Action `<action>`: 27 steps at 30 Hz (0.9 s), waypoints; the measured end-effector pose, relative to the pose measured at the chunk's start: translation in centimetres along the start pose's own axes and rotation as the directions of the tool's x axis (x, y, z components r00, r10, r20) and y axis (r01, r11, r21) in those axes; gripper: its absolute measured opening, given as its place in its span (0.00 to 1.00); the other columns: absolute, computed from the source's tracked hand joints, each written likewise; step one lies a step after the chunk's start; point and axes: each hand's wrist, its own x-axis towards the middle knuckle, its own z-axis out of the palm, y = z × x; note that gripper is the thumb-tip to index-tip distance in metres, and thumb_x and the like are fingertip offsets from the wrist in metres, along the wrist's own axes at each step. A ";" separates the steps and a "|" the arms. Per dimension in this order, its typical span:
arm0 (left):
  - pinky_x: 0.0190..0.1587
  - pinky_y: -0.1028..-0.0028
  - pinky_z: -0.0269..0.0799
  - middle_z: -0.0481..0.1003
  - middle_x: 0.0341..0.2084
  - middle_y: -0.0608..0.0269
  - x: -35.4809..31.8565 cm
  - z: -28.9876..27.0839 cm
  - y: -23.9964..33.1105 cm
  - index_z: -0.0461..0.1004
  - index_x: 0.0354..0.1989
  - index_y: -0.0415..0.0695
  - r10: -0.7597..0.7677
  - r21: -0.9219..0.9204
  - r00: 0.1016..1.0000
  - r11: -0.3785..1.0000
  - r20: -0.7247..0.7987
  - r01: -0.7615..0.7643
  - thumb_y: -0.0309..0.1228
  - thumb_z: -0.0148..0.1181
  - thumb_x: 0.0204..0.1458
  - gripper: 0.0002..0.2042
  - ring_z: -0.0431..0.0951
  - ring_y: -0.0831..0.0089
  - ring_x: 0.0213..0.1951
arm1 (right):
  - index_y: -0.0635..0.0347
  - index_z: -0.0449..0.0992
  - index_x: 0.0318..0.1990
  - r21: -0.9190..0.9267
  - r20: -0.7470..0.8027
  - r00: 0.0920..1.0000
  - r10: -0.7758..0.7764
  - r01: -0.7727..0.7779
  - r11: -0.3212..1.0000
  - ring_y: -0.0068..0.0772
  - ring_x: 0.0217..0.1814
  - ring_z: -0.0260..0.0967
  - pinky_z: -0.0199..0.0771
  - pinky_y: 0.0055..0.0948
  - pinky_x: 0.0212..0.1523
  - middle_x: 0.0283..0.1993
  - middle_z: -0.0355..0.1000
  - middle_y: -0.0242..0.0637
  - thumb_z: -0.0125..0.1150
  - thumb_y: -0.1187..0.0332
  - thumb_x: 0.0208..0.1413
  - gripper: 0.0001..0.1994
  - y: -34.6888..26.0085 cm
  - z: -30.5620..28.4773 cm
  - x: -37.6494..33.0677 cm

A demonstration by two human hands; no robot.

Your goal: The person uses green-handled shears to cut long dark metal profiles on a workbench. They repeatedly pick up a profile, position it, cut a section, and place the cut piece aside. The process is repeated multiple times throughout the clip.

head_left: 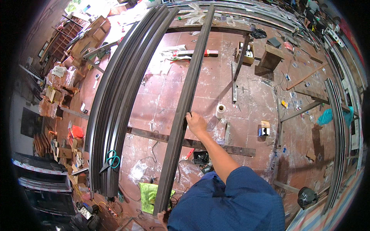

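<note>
Gripping the right edge of the long dark metal profile point(184, 107) partway along, my right hand point(195, 122) wraps its fingers over it, while my left hand point(162, 216) touches the near end at the lower edge of view, its hold hidden. I judge the slim, smooth channel, resting across the rusty crossbars point(239, 150), could slide or tip off toward the tiled floor point(250, 100) if my one-sided hold slackens. Green-handled scissors point(111, 159) lie on the stacked curved-looking dark profiles point(115, 96) to the left.

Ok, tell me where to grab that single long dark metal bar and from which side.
Grip the long dark bar near mid-length, from its right edge, where the right hand already holds it; stacked bars crowd its left. It is long, so a second grip near its close end probably steadies it.
</note>
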 end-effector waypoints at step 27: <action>0.41 0.74 0.73 0.81 0.33 0.63 -6.7 4.7 3.0 0.83 0.41 0.32 0.193 0.376 0.978 0.903 0.082 -0.210 0.28 0.68 0.55 0.11 0.78 0.75 0.35 | 0.59 0.62 0.64 0.814 0.447 0.891 0.086 -0.444 0.374 0.56 0.50 0.78 0.81 0.51 0.51 0.50 0.75 0.49 0.70 0.51 0.56 0.35 -2.1 4.3 0.0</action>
